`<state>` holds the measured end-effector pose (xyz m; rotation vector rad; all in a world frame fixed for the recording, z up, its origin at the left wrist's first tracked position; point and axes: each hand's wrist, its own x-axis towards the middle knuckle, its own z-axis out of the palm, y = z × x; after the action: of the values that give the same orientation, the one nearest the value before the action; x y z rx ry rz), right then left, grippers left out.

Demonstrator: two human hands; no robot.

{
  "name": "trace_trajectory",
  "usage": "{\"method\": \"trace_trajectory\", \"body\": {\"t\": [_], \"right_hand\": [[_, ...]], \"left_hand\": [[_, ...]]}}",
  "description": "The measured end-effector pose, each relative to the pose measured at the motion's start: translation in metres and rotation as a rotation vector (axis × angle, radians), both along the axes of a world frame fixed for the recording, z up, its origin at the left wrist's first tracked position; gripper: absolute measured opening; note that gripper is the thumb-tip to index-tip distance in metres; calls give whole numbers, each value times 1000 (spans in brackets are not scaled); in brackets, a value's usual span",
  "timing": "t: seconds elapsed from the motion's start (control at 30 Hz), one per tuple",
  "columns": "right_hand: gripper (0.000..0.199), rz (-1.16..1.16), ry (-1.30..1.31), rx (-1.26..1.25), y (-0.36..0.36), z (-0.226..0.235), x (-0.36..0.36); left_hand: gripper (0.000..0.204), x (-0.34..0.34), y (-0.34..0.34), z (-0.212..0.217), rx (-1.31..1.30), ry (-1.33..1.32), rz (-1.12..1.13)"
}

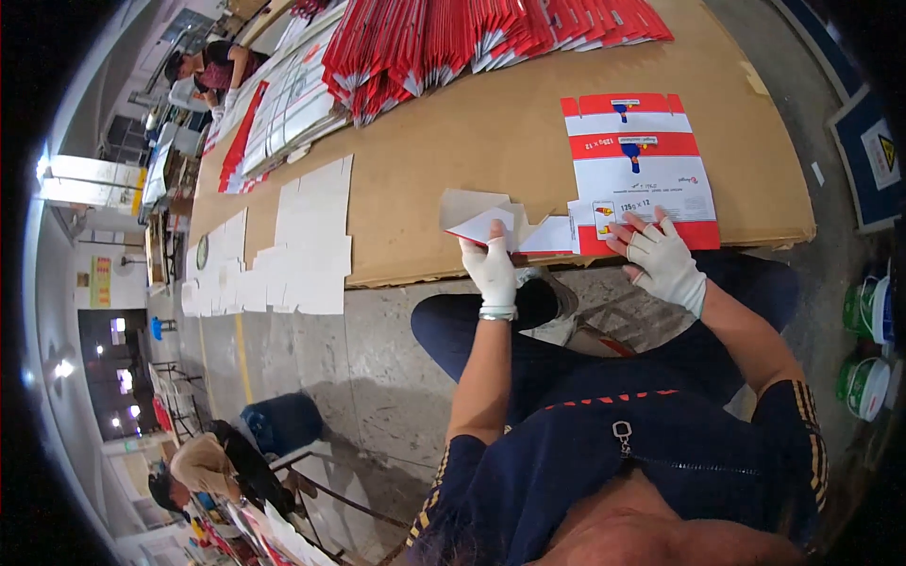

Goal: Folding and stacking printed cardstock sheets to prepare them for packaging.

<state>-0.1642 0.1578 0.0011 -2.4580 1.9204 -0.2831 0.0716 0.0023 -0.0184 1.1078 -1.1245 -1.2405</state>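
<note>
A flat printed carton blank [651,179], red and white with small blue figures, lies on the brown table before me. My right hand [662,257], in a white fingerless glove, rests on its near edge with fingers spread. Left of the blank are folded white and grey flaps [481,209], which seem joined to it by a narrow white panel. My left hand [493,274], gloved the same way, pinches these flaps at the table edge, thumb on top. The other left fingers are mostly hidden underneath.
Many folded red cartons [491,38] stand in rows along the far side. Strapped white sheets [297,104] and plain cardboard pieces [316,231] lie left. One person [222,71] is at the far left, another [217,462] lower left. Buckets [864,387] stand on the floor right.
</note>
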Motion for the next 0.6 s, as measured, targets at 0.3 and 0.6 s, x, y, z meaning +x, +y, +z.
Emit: {"method": "trace_trajectory", "body": {"t": [0.3,0.6], "right_hand": [[51,58,114,-80,-12,4,-13],[48,91,212,-132,-9,-19,-10]], "left_hand": [[76,1,0,4,-893,-967,-616],[68,-18,16,3,-905,-1409,-584]]}}
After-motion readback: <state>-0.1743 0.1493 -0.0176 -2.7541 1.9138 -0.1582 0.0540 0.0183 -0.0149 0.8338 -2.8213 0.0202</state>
